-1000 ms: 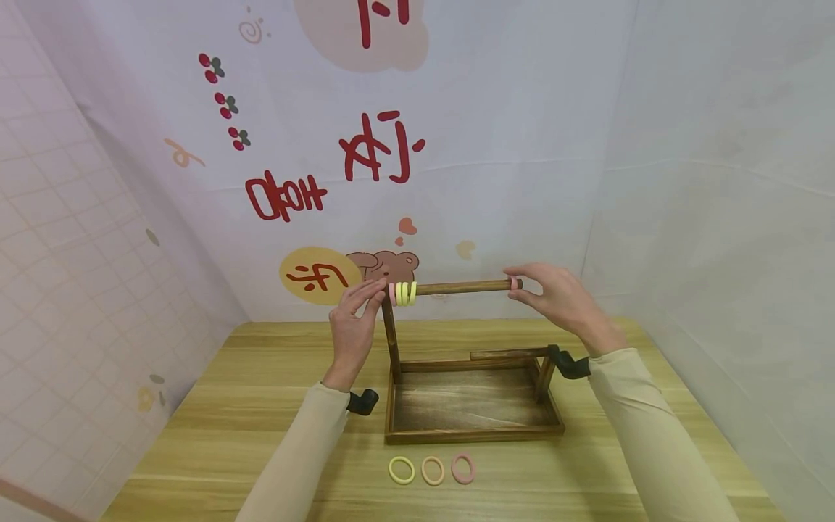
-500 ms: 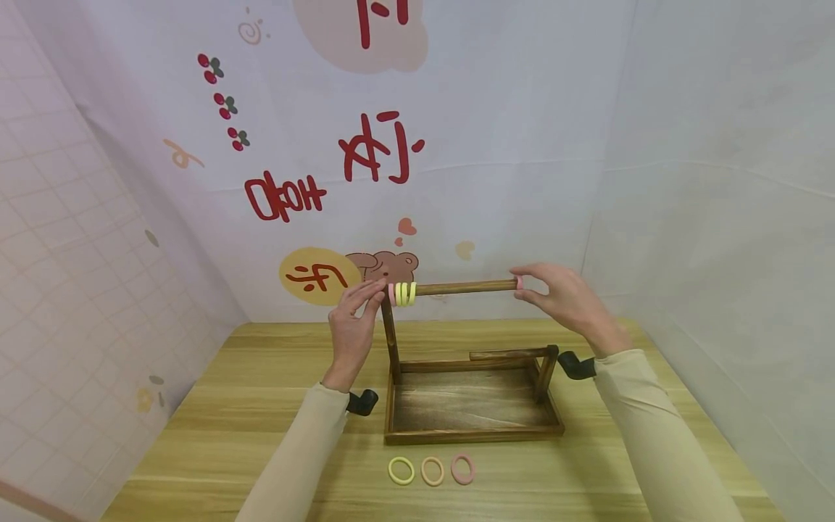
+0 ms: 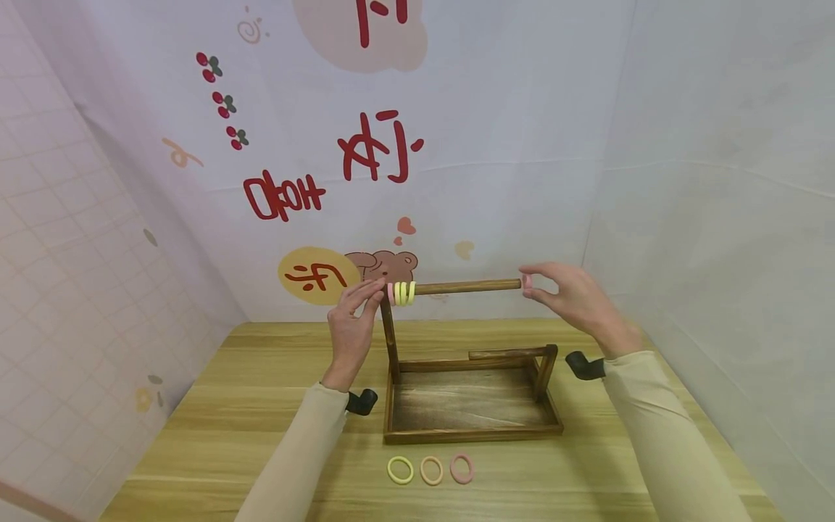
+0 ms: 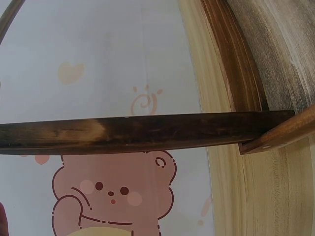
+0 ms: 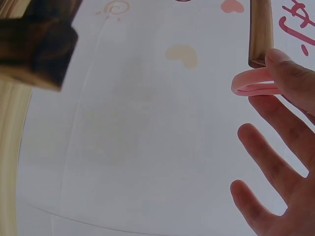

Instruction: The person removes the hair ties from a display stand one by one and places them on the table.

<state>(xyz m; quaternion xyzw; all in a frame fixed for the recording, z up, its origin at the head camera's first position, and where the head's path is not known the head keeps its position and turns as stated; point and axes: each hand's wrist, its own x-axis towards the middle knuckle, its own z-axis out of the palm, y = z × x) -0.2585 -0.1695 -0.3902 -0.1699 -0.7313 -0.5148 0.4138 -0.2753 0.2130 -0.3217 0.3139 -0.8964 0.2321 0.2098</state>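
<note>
right hand (image 3: 569, 299) pinches a pink ring (image 5: 251, 76) between thumb and finger, just beyond the free end of the upper bar (image 3: 466, 287); contact unclear. left hand (image 3: 352, 330) grips the wooden stand (image 3: 472, 437) at the top of its tall post (image 3: 391, 341). beside it, threaded on: second pink ring (image 3: 391, 295), three yellow rings (image 3: 404, 293). nearer, flat on the bench (image 3: 280, 413): loose yellow ring (image 3: 402, 483), peach ring (image 3: 433, 484), rose ring (image 3: 464, 483).

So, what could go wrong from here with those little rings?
The right hand pinches a pink ring at the free end of the upper bar; the ring could slip and drop. One post carries that bar, so a bump might tip the stand, though the left hand seems to steady it. If tilted, the yellow rings on the bar might slide off that uncapped end.
</note>
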